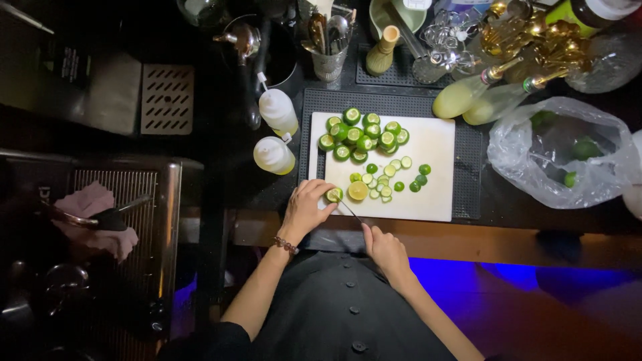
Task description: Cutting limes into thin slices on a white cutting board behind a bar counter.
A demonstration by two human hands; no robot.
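- The person's left hand [306, 208] rests at the near left corner of the white rectangular cutting board [435, 187], its fingers closed around a small green lime [334, 194] and pinning it to the board.
- The right hand [384, 251] sits off the near edge of the board, wrapped tight round the handle of a thin-bladed knife [350, 211]; the blade slants up and left, its tip right at the held lime.
- Just beside that lime lies a cut half with its pale yellow face up [358, 190], and next to it a scatter of small trimmed green lime ends [391, 177].
- At the far side of the board sits a heap of halved limes [364, 134], cut faces mostly upward.
- The board lies on a black ribbed rubber mat [468, 160].
- Left of the board, two white plastic squeeze bottles [275, 134] stand near each other.
- To the right, well apart from the board, a crumpled clear plastic bag [558, 154] holds a few whole green limes.
- Behind the board stands a metal cup of bar tools [328, 47], and beside it a wooden muddler [382, 50].
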